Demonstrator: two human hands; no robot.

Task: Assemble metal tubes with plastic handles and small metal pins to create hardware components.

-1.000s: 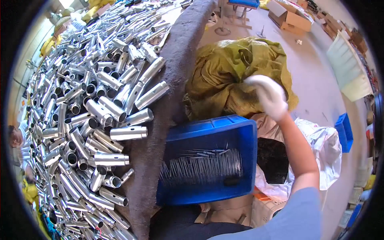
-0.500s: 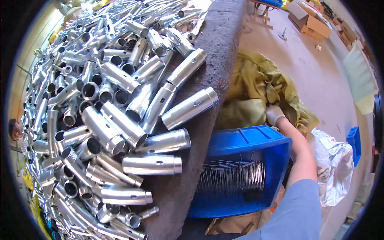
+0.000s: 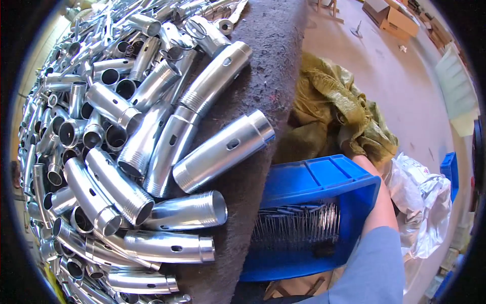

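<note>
My right arm reaches forward past the right side of a blue plastic bin (image 3: 349, 175). My right hand (image 3: 350, 144) is pushed into the folds of a yellow-green woven sack (image 3: 324, 126) behind the bin, and its fingers are hidden there. In the bin stand many thin metal pins (image 3: 304, 223) packed side by side, with several lying across their tops. My left hand does not show. Left of the bin, a large heap of shiny metal tubes (image 3: 212, 152), some threaded and slotted, covers the dark tabletop (image 3: 263, 55).
A crumpled white sack (image 3: 422, 202) lies right of my forearm, with a blue crate (image 3: 448, 172) behind it. Farther off on the floor are an open cardboard box (image 3: 392, 20) and a small metal stand (image 3: 357, 30). The table's edge runs between the tubes and the bin.
My right hand has gone deeper into the woven sack, whose folds now cover more of it. The sack's top has shifted and bunched. My view has moved slightly, nearer to the tubes.
</note>
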